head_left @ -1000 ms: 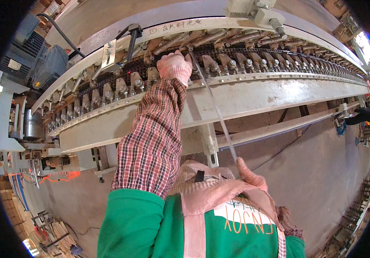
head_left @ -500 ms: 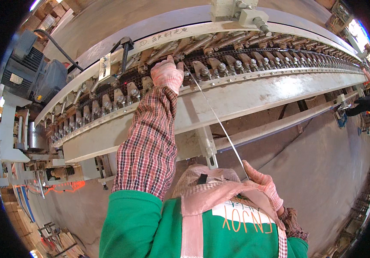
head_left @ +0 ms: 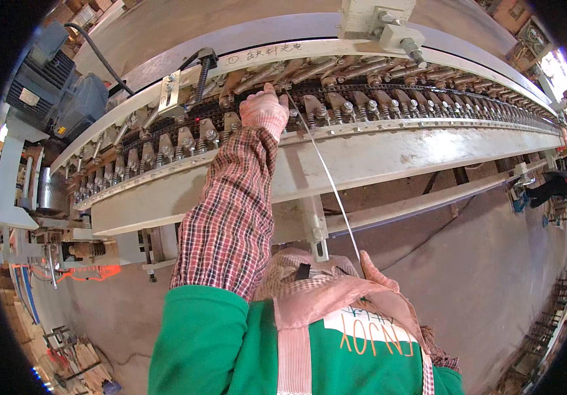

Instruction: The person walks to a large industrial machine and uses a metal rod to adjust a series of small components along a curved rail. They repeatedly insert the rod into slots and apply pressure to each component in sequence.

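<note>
My left hand point(head_left: 264, 110), in a pale pinkish glove, reaches over the near row of brackets to the chain track point(head_left: 310, 85) of a long machine. Its fingers are bent down there, and what lies under them is hidden. A thin white strip point(head_left: 328, 170) runs straight from beside my left thumb down toward my body. At its lower end my right hand point(head_left: 377, 273), gloved alike, is closed on the strip close to my chest. The pink apron bib point(head_left: 336, 295) hides most of the right hand.
Spring-loaded brackets point(head_left: 369, 105) line the pale machine beam point(head_left: 402, 158). A block with a bolt point(head_left: 399, 39) juts over the far rail. A motor point(head_left: 79, 108) stands at the left. Another person point(head_left: 563, 174) works at the right end.
My right hand has shifted slightly left and sunk further behind the bib, still with the strip. My left hand stays at the same place on the track; the whole view has shifted slightly.
</note>
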{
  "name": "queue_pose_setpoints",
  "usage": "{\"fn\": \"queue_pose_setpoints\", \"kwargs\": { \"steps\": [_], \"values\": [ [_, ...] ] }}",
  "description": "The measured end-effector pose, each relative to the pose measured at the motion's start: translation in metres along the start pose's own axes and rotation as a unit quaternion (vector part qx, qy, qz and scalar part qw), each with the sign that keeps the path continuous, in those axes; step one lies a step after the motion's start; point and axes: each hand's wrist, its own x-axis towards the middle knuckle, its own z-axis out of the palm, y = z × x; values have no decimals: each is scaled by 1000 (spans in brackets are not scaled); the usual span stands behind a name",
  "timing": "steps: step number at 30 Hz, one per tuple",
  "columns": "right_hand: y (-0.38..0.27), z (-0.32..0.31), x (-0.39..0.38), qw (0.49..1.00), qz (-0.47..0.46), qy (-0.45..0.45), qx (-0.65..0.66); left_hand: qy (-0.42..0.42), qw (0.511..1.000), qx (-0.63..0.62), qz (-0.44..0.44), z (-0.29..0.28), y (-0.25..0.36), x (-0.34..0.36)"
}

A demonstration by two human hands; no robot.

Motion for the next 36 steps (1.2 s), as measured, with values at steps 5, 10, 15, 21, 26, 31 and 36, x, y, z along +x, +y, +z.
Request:
{"fn": "queue_pose_setpoints", "kwargs": {
  "steps": [5, 10, 15, 21, 26, 31, 36],
  "values": [
    [-3, -6, -7, 1000, 2, 19, -25, 16, 1000, -12, -21, 2, -3, -4],
    [-16, -13, -14, 998, -27, 16, -59, 34, 999, 15, -2, -6, 1, -10],
    [-24, -14, -8, 999, 7, -8, -30, 50, 999, -4, 1, -2, -4, -7],
    [11, -5, 1, 998, -28, 2, -54, 41, 999, 18, -11, 1, 0, -5],
    [24, 37, 7, 997, -8, 66, 26, 12, 999, 19, -28, -1, -5, -6],
    [42, -33, -3, 997, -81, 5, -13, 13, 1000, -9, -23, -7, 6, -13],
    [-12, -5, -68, 960, -20, 145, -240, 159, 980, -115, 21, 18, -13, -10]
  ]
}}
